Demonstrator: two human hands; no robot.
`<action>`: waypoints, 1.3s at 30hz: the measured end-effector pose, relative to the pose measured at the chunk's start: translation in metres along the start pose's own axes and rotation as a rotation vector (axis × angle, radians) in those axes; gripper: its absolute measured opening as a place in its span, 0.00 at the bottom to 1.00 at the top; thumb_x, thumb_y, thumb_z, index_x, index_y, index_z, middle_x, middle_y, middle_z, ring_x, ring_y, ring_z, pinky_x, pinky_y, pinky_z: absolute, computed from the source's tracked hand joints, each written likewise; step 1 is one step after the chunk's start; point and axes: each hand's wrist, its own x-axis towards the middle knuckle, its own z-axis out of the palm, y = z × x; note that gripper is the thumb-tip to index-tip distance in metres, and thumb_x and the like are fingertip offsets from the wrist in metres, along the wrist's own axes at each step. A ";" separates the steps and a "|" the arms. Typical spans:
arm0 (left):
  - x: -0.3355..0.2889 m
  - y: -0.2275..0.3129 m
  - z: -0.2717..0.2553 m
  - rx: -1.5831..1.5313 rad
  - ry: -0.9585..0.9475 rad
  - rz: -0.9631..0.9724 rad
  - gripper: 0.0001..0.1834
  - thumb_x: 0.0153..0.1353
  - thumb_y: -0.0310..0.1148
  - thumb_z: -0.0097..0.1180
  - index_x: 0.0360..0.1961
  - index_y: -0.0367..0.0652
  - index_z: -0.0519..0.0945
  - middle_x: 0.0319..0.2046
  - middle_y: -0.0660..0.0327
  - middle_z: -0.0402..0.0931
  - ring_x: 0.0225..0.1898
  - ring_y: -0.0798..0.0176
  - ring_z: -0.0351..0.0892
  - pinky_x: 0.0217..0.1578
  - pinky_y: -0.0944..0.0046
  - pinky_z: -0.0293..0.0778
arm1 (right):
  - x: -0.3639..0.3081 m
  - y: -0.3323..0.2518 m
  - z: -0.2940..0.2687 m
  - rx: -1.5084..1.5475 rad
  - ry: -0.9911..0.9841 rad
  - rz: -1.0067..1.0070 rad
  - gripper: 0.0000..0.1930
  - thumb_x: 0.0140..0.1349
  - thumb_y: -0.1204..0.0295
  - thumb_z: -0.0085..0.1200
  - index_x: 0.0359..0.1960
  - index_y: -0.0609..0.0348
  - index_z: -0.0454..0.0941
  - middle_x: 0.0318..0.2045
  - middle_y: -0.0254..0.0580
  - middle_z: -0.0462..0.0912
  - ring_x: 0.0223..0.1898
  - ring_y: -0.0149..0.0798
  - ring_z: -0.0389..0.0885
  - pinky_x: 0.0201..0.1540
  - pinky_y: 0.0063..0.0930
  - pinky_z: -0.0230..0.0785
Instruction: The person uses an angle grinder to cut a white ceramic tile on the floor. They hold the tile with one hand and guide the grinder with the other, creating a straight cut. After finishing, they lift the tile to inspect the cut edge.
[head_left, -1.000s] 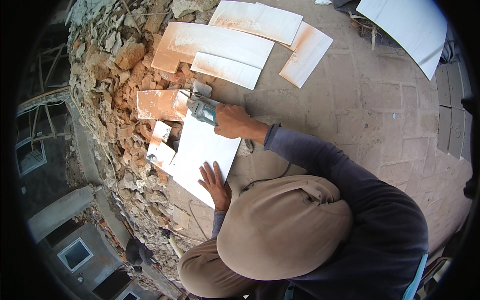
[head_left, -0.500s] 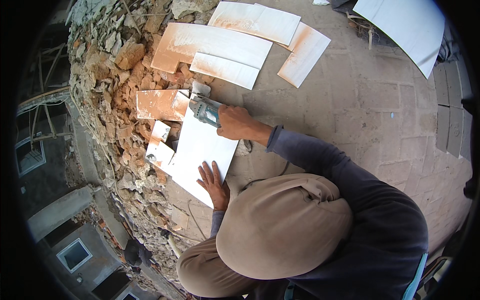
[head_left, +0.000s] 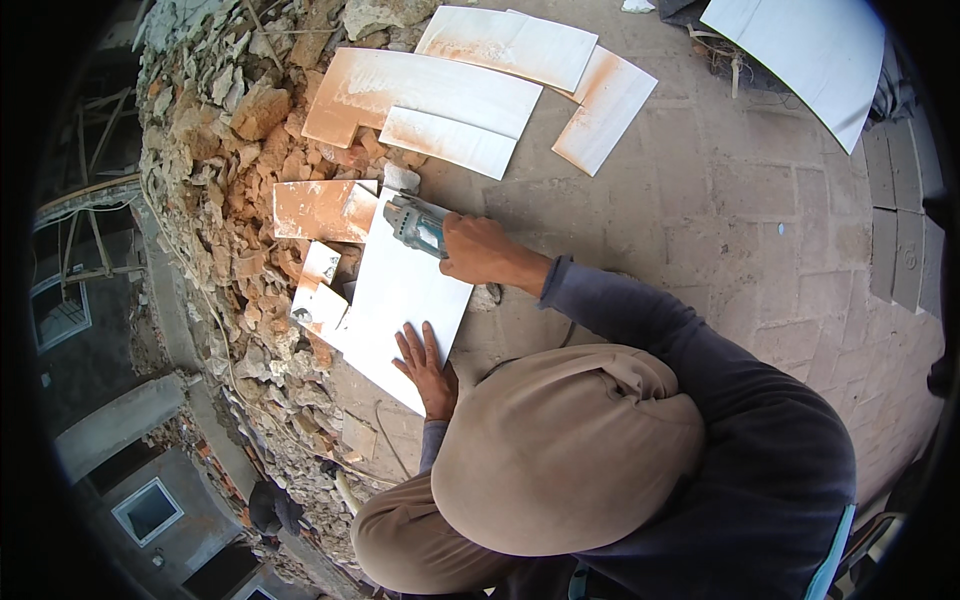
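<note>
A large white tile (head_left: 403, 290) lies tilted across the ground beside the rubble. My left hand (head_left: 427, 372) rests flat on its near end, fingers spread. At the far end of the tile, my right hand (head_left: 482, 248) grips a teal and grey angle grinder (head_left: 417, 226) by its body. The grinder's head is over the tile's far edge; its disc is mostly hidden. To the left of the tile lie a dusty orange-stained tile piece (head_left: 318, 210) and small white tile offcuts (head_left: 322, 306).
Broken brick and concrete rubble (head_left: 225, 150) spreads along the left. Several dust-stained cut tiles (head_left: 440, 85) lie beyond the grinder. A large white sheet (head_left: 810, 60) is at the far right, near grey blocks (head_left: 898, 215). My bent legs in brown cloth (head_left: 560, 450) fill the near middle.
My right hand and the grinder have shifted slightly right and toward me. My left hand stays in place on the tile.
</note>
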 end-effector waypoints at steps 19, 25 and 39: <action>0.001 -0.002 0.001 0.013 0.003 0.003 0.52 0.55 0.16 0.54 0.83 0.54 0.57 0.85 0.50 0.40 0.85 0.39 0.32 0.73 0.18 0.29 | -0.006 0.002 -0.004 0.006 -0.016 0.005 0.27 0.54 0.65 0.67 0.45 0.82 0.75 0.35 0.73 0.86 0.39 0.68 0.89 0.44 0.53 0.84; 0.000 -0.001 0.000 -0.002 -0.003 0.010 0.52 0.55 0.16 0.53 0.83 0.54 0.56 0.85 0.50 0.39 0.85 0.39 0.32 0.73 0.18 0.28 | -0.001 0.000 -0.002 -0.005 -0.012 0.012 0.27 0.54 0.66 0.66 0.45 0.82 0.75 0.35 0.73 0.86 0.38 0.68 0.89 0.44 0.52 0.84; 0.001 -0.001 0.001 0.025 -0.007 -0.007 0.52 0.55 0.16 0.55 0.83 0.55 0.57 0.85 0.50 0.40 0.85 0.39 0.33 0.74 0.18 0.29 | -0.020 0.005 -0.009 -0.017 -0.011 -0.002 0.25 0.53 0.67 0.64 0.43 0.82 0.74 0.33 0.73 0.86 0.37 0.68 0.89 0.42 0.52 0.83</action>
